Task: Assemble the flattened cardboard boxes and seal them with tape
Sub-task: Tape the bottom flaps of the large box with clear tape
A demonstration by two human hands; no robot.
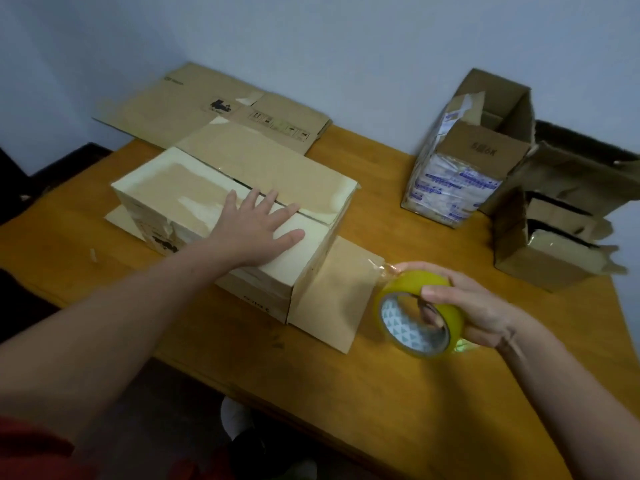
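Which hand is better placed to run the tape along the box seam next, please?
Right: the right hand grips the tape roll, while the left hand lies flat on the box flaps.

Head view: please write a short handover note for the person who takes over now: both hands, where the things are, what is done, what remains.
Left hand: open, pressing flat on top of the box.
Right hand: grips the tape roll, held above the table to the right of the box.
Done: the box stands mid-table with its top flaps folded shut.
Left: the seam between the flaps shows a dark gap and seems untaped; tape it. A flattened box waits at the far edge.
Also there: a tall open box and another box on the right.
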